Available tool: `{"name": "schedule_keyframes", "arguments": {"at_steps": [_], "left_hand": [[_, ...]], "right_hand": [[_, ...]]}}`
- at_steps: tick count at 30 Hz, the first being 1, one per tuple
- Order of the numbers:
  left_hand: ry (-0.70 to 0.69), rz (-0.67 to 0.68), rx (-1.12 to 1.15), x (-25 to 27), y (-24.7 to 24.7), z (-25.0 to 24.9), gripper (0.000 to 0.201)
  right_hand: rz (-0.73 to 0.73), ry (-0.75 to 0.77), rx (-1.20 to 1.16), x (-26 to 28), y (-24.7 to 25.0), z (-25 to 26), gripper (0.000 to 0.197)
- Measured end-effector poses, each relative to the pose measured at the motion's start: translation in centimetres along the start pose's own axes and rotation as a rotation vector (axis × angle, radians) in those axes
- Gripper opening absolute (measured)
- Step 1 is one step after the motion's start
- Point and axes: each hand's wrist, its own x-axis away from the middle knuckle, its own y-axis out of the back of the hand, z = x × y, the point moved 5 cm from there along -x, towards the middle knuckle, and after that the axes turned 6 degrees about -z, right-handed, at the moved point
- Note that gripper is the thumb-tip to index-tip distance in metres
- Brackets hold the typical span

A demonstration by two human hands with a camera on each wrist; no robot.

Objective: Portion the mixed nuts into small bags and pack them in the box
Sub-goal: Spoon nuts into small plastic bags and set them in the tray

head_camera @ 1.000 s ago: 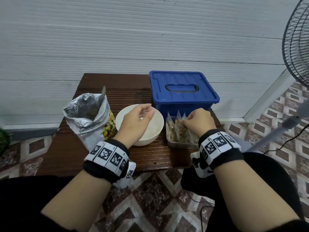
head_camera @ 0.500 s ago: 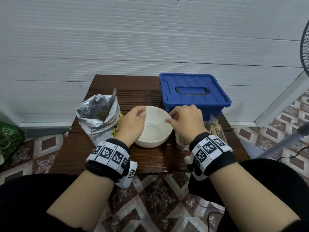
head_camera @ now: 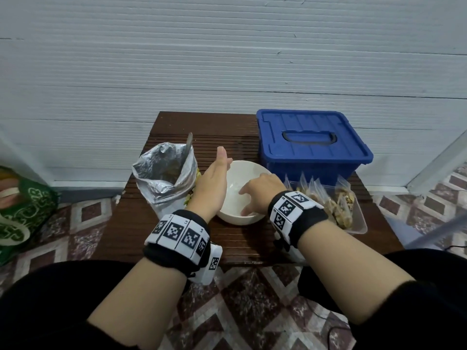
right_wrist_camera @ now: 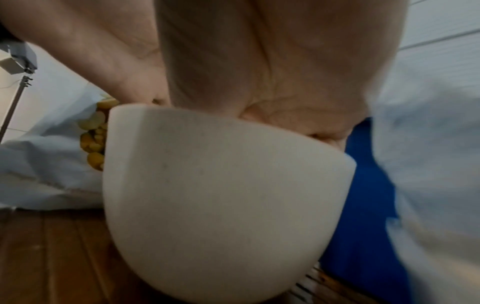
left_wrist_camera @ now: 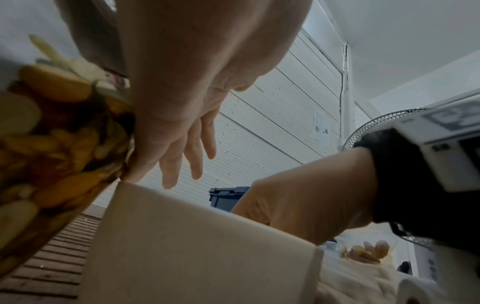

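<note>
On the dark slatted table (head_camera: 121,223), a white bowl (head_camera: 252,173) stood at the middle, and everything else sat around it. To the bowl's left stood an opened foil bag of mixed nuts (head_camera: 164,183), a spoon handle (head_camera: 189,142) poking from its mouth. Behind the bowl and to its right stood the blue box (head_camera: 310,145) with its lid on, and directly to the bowl's right lay a clear tray (head_camera: 358,223) holding small bags of nuts (head_camera: 336,203) standing on end. The left hand (head_camera: 214,180) reached along the bowl's left rim with its fingers (left_wrist_camera: 192,156) straight and slack, holding nothing; the left wrist view showed them stretched out above the rim. The right hand (head_camera: 260,190) dipped over the bowl's right rim with fingers spread downward into it, and whether they pinched anything could not be told. Left of the table, on the patterned floor tiles, lay a green bag (head_camera: 22,210).
</note>
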Motion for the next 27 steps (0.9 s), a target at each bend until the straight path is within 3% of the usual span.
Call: {"name": "schedule_keyframes", "arguments": {"at_steps": [8,14,16,19,20,27], "left_hand": [[0.003,0.012,-0.029,0.2,-0.2,0.1,0.098],[0.018,0.03,-0.005,0.2,-0.2,0.3,0.095],[0.017,0.046,-0.024,0.0,-0.2,0.4,0.085],[-0.021,0.043,-0.099,-0.3,-0.1,0.6,0.049],[-0.043,0.052,-0.135,-0.5,-0.1,0.7,0.045],[-0.309,0.211,-0.437,0.4,-0.6,-0.2,0.093]], "right_hand": [[-0.035,-0.013,0.009,-0.5,-0.3,0.6,0.032],[-0.06,-0.112,-0.222,-0.5,-0.5,0.4,0.025],[-0.126,-0.129,-0.336,-0.2,-0.3,0.0,0.028],[-0.235,-0.158,-0.539,0.8,1.1,-0.9,0.028],[-0.261,-0.16,-0.604,1.2,1.7,-1.2,0.028],[-0.364,-0.159,-0.898,4.6,5.9,-3.2,0.032]]}}
